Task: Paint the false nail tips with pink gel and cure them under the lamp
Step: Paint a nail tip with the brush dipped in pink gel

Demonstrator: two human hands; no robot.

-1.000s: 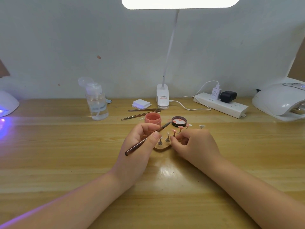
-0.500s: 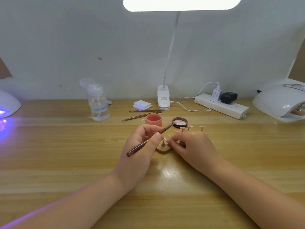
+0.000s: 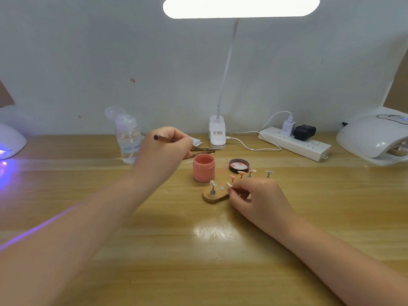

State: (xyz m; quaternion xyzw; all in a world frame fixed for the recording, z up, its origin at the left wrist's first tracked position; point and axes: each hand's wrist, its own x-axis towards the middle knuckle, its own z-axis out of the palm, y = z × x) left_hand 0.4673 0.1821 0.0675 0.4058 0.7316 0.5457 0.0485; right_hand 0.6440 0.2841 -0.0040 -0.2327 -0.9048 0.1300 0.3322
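Note:
My left hand grips a thin brown brush and is raised behind and left of the open pink gel jar; the brush tip is hidden by my fingers. The jar's black lid lies to the right, smeared pink inside. My right hand pinches a clear nail tip on its stand at the wooden holder, where another clear tip stands. Pink-painted tips and a clear one stand beyond my right hand.
A white curing lamp sits at the far right, another lamp glowing purple at the far left. A clear pump bottle, spare brushes, a clip desk lamp and a power strip line the back wall.
My left hand has lifted the brush away from the holder, back and to the left behind the jar. My right hand stays at the holder on a tip stand.

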